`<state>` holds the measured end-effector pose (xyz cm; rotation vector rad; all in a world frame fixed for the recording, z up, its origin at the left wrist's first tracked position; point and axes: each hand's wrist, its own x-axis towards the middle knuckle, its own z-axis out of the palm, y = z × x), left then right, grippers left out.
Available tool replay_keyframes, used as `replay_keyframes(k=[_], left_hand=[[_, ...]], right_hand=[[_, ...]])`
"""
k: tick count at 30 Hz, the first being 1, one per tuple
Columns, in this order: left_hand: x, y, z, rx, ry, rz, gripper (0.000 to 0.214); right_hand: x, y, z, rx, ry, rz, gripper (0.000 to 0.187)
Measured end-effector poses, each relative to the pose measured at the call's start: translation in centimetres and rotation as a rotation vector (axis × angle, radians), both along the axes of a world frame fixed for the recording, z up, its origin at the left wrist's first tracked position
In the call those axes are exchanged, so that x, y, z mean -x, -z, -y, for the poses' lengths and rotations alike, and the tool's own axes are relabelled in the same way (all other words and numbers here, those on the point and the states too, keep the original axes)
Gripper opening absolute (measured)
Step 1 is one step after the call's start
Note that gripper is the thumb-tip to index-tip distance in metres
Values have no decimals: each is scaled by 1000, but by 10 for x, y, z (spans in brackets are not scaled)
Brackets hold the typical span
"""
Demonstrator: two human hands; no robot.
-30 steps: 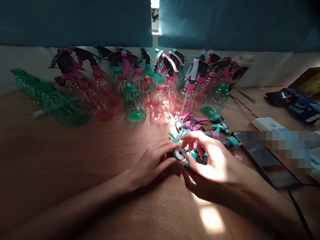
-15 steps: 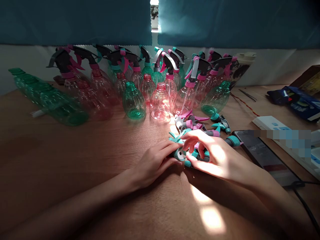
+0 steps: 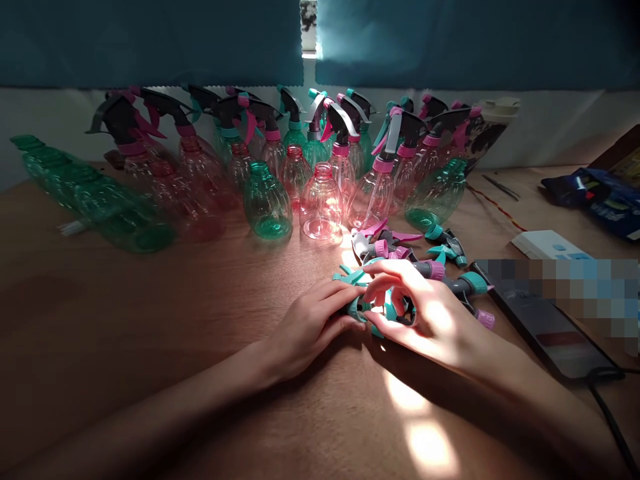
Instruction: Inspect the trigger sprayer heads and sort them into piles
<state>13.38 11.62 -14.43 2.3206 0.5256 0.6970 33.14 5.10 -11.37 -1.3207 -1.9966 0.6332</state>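
Compared with the earlier view, the teal-collared plastic trigger sprayer head (image 3: 356, 310) is turned, its white round opening no longer facing me. My left hand (image 3: 313, 327) holds its fingers (image 3: 336, 292) pressed together against the head; my right hand (image 3: 430, 320) curves over it, pinching it. The head sits above the wooden counter (image 3: 125, 320), near the clear bottle (image 3: 321, 207).

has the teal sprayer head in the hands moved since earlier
Yes: the teal sprayer head has rotated, its round opening turned from view, judged against the clear bottle.
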Motion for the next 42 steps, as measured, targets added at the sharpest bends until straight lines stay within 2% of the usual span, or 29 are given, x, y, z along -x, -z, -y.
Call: replay_keyframes(k=[6,10,14,18,22,26,31,35,42], left_hand=[[0,-1,1,23,17,6,23],[1,1,1,-2,16,-2,25],[1,2,0,-43,21,-6,28],[0,0,1,-33,30,-23,24],[0,-2,1,44,-2,30,26],[1,-1,1,110,-48,59,34],[2,0,3,151,-115,30,30],[2,1,4,158,-124,58,32],[2,0,6,172,-144,81,32]], right_hand=[[3,9,1,-73,55,-49,37],[1,1,2,-3,77,-21,42],[-2,-8,2,83,36,28,49],[-2,-8,2,137,26,33,55],[3,1,2,53,8,10,42],[11,10,0,-15,76,-88,29],[11,14,-5,13,127,-206,29],[3,15,-11,-50,140,-273,28],[1,15,-10,-170,168,-199,21]])
